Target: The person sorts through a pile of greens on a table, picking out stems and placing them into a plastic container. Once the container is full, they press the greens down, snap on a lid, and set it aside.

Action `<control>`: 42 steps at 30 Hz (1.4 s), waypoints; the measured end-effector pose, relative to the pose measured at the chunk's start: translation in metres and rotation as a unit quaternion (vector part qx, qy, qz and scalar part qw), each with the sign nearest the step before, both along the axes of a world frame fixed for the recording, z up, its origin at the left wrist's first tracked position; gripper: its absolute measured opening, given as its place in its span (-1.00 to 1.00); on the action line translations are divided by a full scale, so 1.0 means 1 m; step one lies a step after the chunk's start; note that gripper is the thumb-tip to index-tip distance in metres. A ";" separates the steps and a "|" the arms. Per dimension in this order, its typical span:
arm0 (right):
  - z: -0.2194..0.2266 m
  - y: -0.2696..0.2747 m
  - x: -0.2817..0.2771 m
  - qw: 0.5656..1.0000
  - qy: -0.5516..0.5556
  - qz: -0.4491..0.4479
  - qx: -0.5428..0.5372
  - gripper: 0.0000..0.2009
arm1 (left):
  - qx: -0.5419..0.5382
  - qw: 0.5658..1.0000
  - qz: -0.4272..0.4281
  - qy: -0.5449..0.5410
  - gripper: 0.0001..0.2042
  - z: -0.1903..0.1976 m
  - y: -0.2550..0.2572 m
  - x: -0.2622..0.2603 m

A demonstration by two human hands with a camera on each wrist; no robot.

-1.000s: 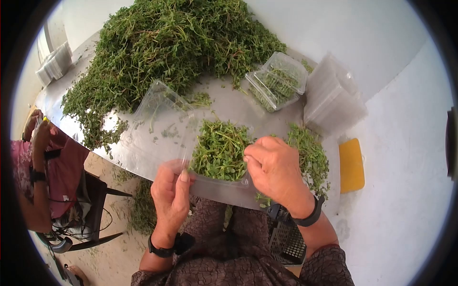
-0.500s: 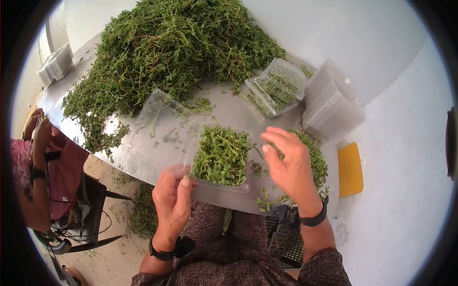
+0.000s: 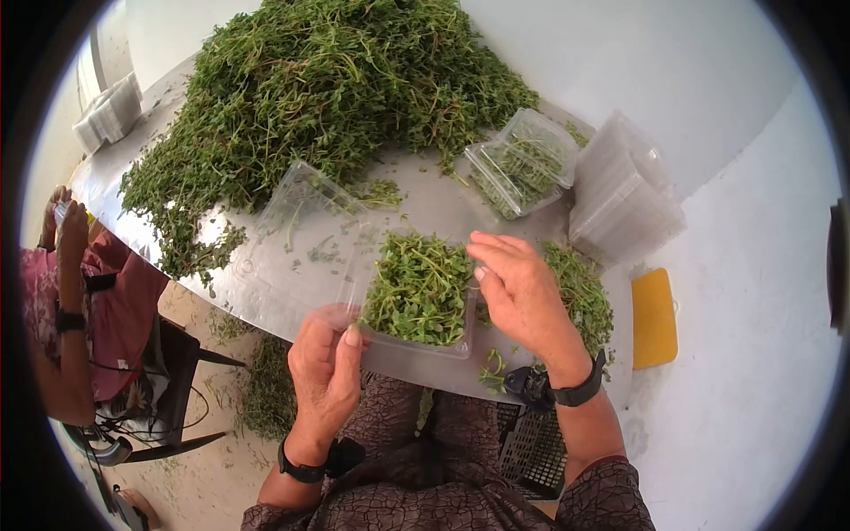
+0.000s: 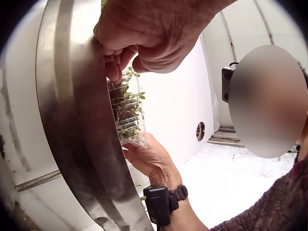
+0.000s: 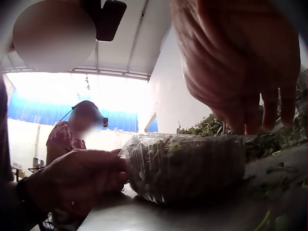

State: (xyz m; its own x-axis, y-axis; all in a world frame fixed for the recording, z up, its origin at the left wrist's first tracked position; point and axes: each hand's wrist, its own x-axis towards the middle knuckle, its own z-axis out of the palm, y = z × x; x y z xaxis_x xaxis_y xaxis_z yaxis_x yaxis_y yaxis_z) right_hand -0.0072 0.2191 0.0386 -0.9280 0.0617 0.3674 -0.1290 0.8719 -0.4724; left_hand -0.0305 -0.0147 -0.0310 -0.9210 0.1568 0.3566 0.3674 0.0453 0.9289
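Note:
A clear plastic clamshell box (image 3: 467,347) full of green leafy sprigs (image 3: 416,296) is at the table's near edge, its lid (image 3: 305,199) folded back to the left. My left hand (image 3: 326,372) pinches the box's near left corner between thumb and fingers. Over at the right rim is my right hand (image 3: 522,296), its fingers fairly straight and the tips right at the greens. In the right wrist view the box (image 5: 187,168) sits low, with the right hand (image 5: 240,62) above its far end.
A large heap of greens (image 3: 336,88) covers the back of the metal table (image 3: 434,199). A filled clamshell (image 3: 522,164) and a stack of clear containers (image 3: 624,186) stand at the right, near a smaller pile (image 3: 580,301). Another person (image 3: 66,327) sits at the left.
My right hand was pinching at the greens' right side, drew away rightward as its fingers loosened, and is now back at the rim with straighter fingers. My left hand keeps its grip.

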 end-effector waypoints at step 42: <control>0.010 -0.011 -0.007 0.988 0.014 0.088 0.129 -0.58 | -0.025 0.999 -0.025 0.031 -0.82 -0.001 -0.002 -0.002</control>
State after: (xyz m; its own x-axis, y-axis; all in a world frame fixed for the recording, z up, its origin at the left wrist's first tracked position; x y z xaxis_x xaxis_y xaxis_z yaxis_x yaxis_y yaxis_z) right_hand -0.0144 0.2082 0.0485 -0.9052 -0.1993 0.3753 -0.2994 0.9259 -0.2306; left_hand -0.0324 -0.0170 -0.0321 -0.8880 0.2215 0.4029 0.4267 0.0709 0.9016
